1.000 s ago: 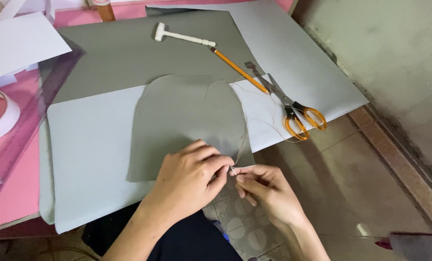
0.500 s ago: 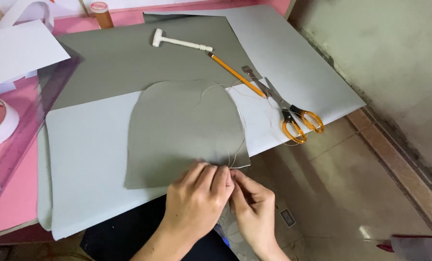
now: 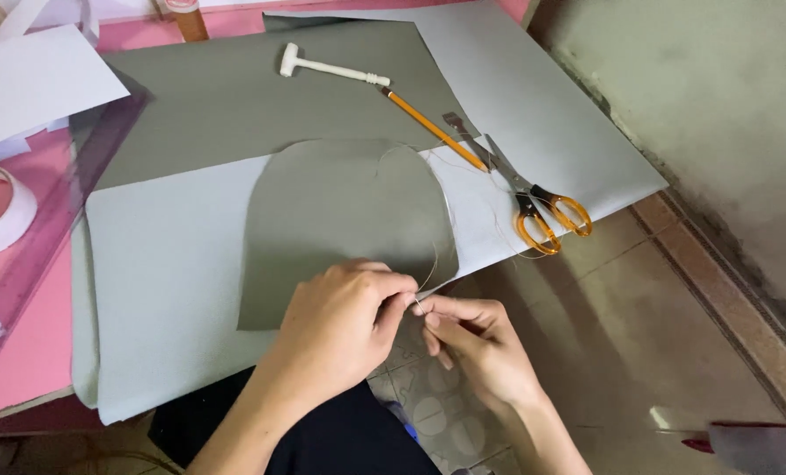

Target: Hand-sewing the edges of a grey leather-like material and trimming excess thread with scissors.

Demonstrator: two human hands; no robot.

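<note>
Both hands were held together just off the near edge of the desk [image 3: 23,369]. The left hand [image 3: 340,330] was curled, its fingertips pinched on a thin thread [image 3: 434,259] beside the lower right corner of the grey fabric piece [image 3: 340,220]. The right hand [image 3: 477,343] was closed against it, thumb and forefinger pressed on what looked like a small needle; it was too small to be made out clearly. The rounded fabric piece was laid flat on a pale grey sheet [image 3: 164,281], with a darker grey sheet [image 3: 226,97] spread behind it. Orange-handled scissors [image 3: 534,207], a pencil [image 3: 433,130] and a small white hammer [image 3: 327,66] were left farther back, well apart from the hands. A tape roll [image 3: 1,220] was seen at the left edge.
</note>
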